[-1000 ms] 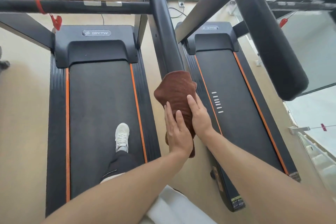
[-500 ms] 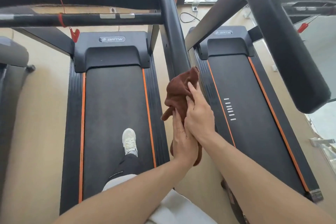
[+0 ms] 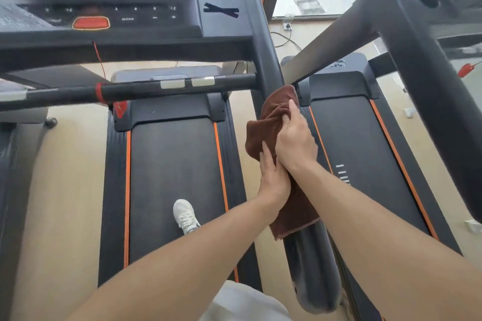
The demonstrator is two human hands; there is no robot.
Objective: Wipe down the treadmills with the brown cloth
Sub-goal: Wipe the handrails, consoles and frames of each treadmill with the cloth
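Seemingly mid-wipe, the head view shows the brown cloth draped over the right handrail of the near treadmill. The right hand grips its bunched top; the left hand presses flat beside it. Beyond that handrail, the second treadmill probably awaits wiping.

crossbar barring the console, open floor left

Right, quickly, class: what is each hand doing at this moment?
Left hand: open, straight fingers pressing the brown cloth against the handrail.
Right hand: closed, fingers bunching and holding the cloth.
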